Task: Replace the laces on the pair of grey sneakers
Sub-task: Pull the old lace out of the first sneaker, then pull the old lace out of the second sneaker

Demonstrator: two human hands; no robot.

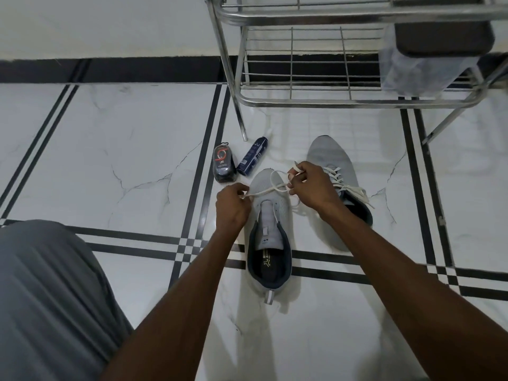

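On the tiled floor [110, 160], going left to right: one dark shoe-polish container [224, 166], one blue spray can [251, 156], then two grey sneakers. The near sneaker [270, 232] has open eyelets; over its toe one white lace [270, 187] stretches between two hands. The left hand [232, 207] pinches one end, the right hand [309, 185] grips the looped part. The far sneaker [334, 163] is laced. One metal rack [330, 100] stands behind.
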